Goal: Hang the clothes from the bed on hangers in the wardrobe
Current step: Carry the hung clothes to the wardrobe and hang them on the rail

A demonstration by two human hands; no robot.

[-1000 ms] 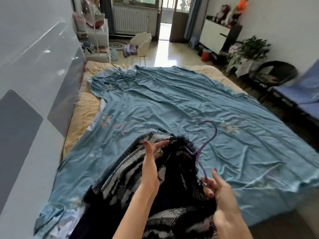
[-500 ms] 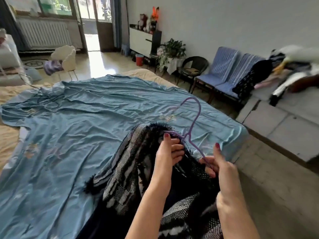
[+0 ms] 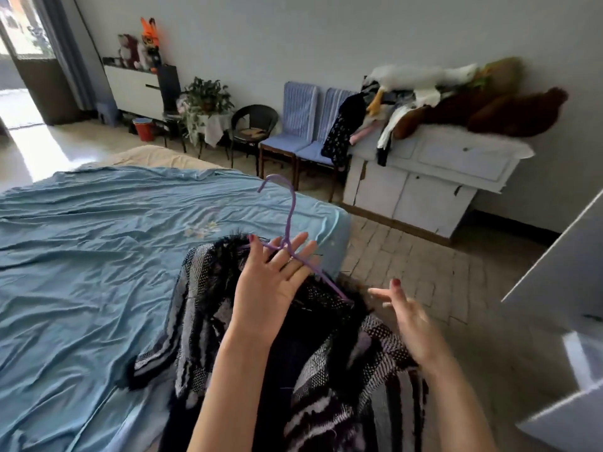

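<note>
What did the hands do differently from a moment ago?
The left hand opened; its straight fingers now carry the purple hanger at its neck. The right hand let go and hovers open beside the black-and-white knit garment. The view swung right. The garment stays on the hanger, over the blue bedsheet.

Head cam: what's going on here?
A person stands at the bed getting a black-and-white garment onto a purple hanger. The left hand holds the hanger's neck between straight fingers. The right hand hovers open just beside the garment. A white wardrobe door shows at right.
</note>
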